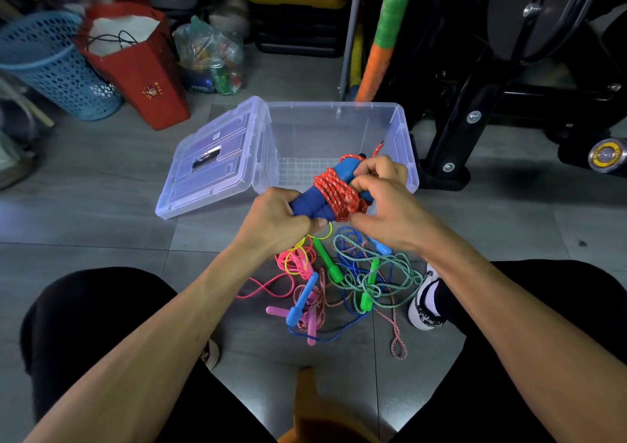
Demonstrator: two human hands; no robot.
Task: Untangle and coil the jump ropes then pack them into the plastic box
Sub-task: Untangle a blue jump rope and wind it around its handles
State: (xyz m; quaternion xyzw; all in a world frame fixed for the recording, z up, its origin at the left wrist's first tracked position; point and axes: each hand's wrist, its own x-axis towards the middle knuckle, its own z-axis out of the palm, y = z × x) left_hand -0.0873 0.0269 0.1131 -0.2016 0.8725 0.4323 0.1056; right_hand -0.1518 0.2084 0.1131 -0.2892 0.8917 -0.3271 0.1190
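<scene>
Above box rim: red rope wound round blue handles; left hand fingers clenched on handles, right hand fingers pinching rope. Tangled ropes on floor.

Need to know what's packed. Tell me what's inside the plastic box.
The plastic box shows only bare ribbed bottom. Its near part is hidden behind the red rope bundle and both hands.

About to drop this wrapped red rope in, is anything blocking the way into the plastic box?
Nothing visible does. The red rope bundle, held by the left hand and right hand, is over the plastic box, whose lid is swung open to the left.
</scene>
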